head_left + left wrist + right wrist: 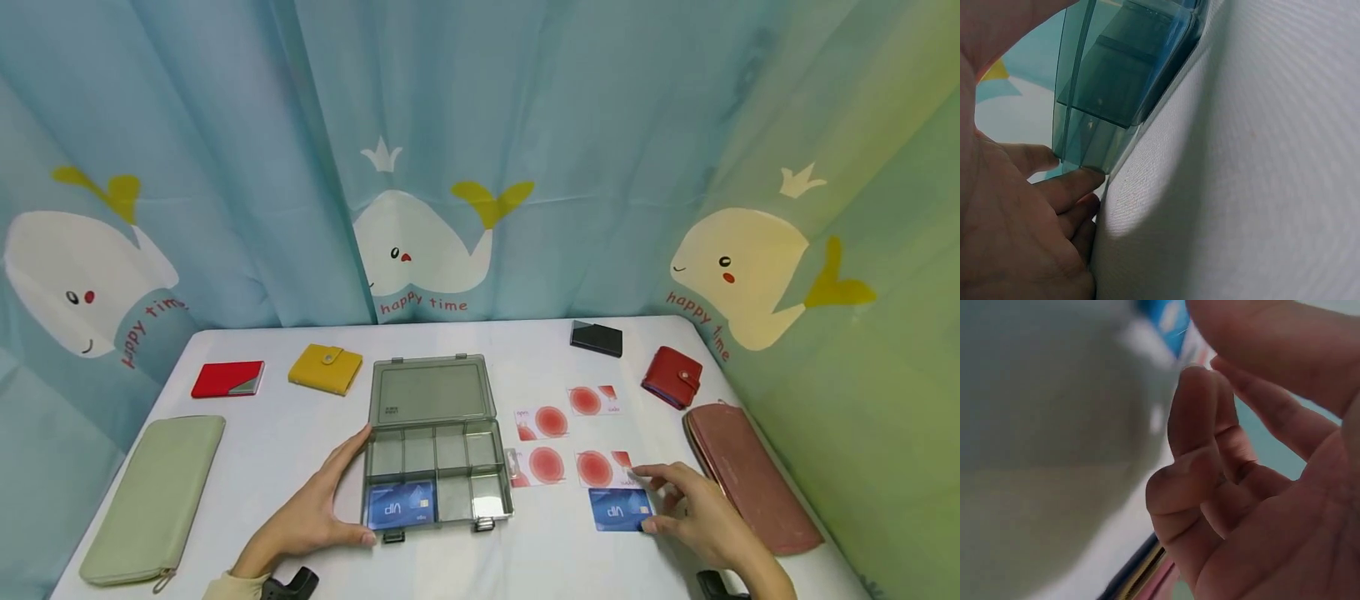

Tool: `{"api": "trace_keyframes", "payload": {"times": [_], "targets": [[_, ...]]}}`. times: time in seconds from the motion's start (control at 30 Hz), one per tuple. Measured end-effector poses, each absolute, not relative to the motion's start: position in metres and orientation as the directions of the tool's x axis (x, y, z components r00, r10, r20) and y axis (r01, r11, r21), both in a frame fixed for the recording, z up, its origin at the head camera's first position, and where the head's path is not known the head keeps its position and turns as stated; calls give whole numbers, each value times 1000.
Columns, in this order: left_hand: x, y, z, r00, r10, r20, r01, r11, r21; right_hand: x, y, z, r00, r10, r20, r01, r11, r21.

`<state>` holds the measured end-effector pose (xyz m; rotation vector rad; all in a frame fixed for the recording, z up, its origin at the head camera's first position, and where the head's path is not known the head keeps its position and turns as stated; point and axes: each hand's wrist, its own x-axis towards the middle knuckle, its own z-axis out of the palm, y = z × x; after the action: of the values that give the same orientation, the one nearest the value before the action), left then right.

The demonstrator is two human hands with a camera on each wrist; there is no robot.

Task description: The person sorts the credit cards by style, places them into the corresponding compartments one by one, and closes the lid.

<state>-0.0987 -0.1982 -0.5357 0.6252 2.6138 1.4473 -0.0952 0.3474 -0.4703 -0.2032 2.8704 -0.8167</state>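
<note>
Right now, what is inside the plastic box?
A blue card lies inside the box, at its near left. Anything beneath that card is covered, so I can't tell.

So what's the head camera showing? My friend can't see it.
A person's left hand touches an open divided box holding a blue card; the right hand is at another blue card near four pink-patterned cards. Wallets lie on both sides.

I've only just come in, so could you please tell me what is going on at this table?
A person's left hand touches the left side of an open, divided case, which contains a blue card. Their right hand is at the right edge of another blue card, lying on the table. Four red-and-white cards lie nearby.
</note>
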Motion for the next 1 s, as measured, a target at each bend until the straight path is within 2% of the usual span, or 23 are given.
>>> {"api": "trace_keyframes", "payload": {"times": [0.1,0.37,0.73,1.0], "targets": [[-100,-199,-535,-911,394,119,310,469,827,-94,351,-474,-979,-135,-155,-43,871,-489],[-99,-199,-536,-908,400,122,318,470,824,-97,354,-478,-977,-129,-172,-28,869,-494],[-100,-197,-537,-908,400,124,322,478,817,-105,362,-480,-951,-269,-151,-141,815,-562],[-99,-197,-535,-910,397,117,313,474,823,-97,360,-486,-944,-324,-54,-222,750,-624]]}}
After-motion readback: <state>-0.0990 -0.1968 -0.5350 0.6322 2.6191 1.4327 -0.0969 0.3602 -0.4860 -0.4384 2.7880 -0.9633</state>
